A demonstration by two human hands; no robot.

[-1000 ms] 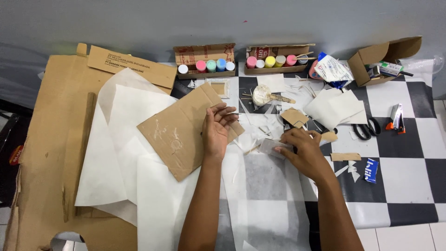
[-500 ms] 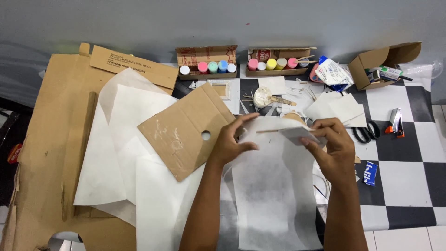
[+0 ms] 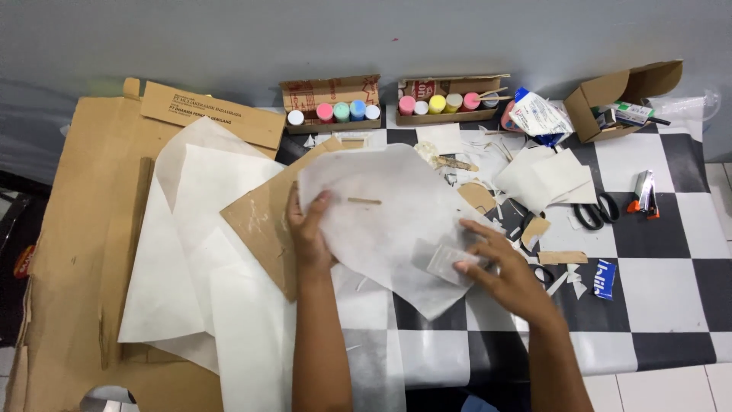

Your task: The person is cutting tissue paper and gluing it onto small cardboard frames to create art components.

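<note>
Two open brown cardboard trays of paint pots (image 3: 332, 101) (image 3: 446, 99) sit top centre, with a flattened printed carton (image 3: 212, 113) upper left. An open brown box (image 3: 621, 99) lies tipped at upper right beside a white-and-blue packet (image 3: 538, 116), and a small blue packet (image 3: 604, 278) lies right of centre.
</note>
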